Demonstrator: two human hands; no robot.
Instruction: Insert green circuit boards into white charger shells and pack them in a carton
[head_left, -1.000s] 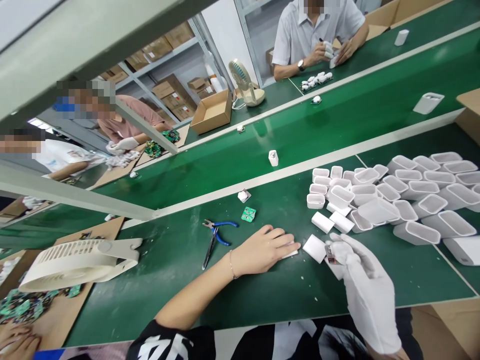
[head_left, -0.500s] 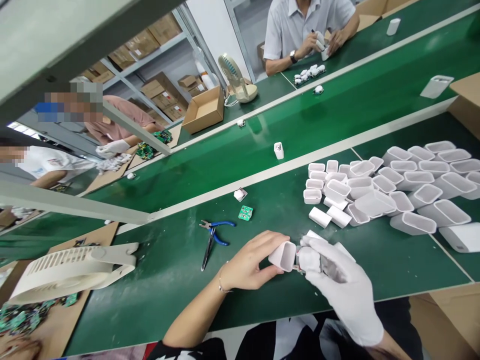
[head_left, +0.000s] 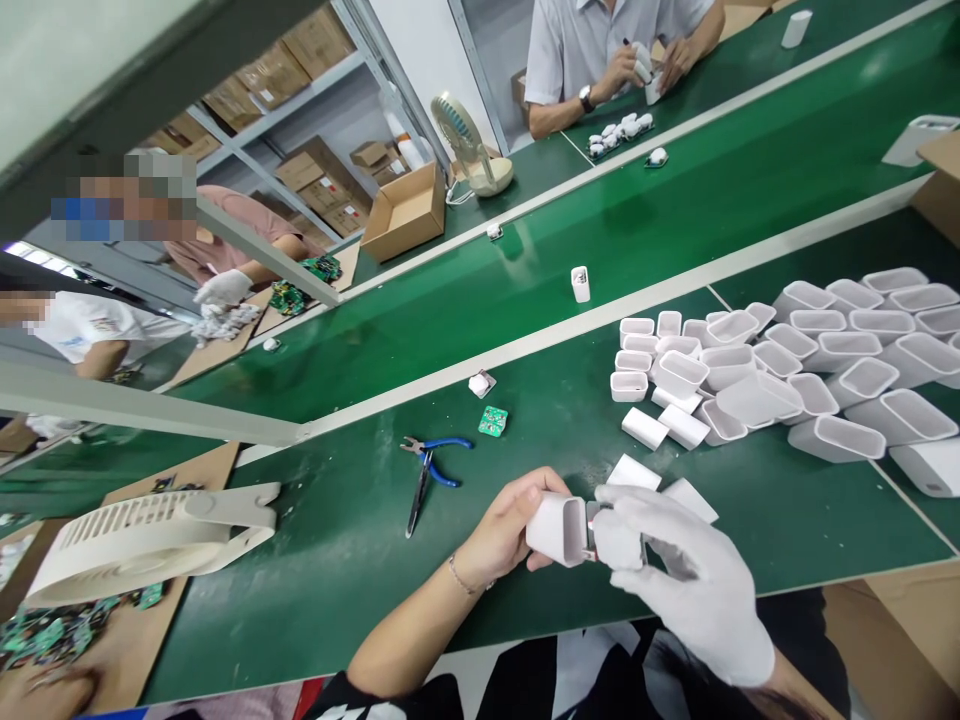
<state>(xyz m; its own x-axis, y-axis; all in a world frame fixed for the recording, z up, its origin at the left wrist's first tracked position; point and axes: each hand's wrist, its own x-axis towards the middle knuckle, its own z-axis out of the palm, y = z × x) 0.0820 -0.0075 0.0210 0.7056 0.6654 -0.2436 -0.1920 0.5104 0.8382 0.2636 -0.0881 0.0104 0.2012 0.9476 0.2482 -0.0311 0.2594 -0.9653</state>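
My bare left hand [head_left: 504, 530] grips a white plastic shell [head_left: 553, 528], its open end turned to the right. My right hand [head_left: 686, 580], in a white glove, pinches a small insert part [head_left: 609, 522] whose end sits at the shell's mouth. Both hands hover just above the green table [head_left: 360, 560] near its front edge. Two flat white pieces [head_left: 660, 485] lie on the table right behind my hands.
A heap of several empty white shells [head_left: 795, 385] fills the right side. Blue-handled pliers [head_left: 429, 468], a green circuit board [head_left: 493, 420] and a white fan [head_left: 150, 535] lie to the left. A conveyor belt [head_left: 600, 230] carries a white shell [head_left: 580, 283]; other people work beyond.
My left hand picked a white shell off the table and lifted it. My right hand brought its insert to the shell's mouth and pushed it closer.
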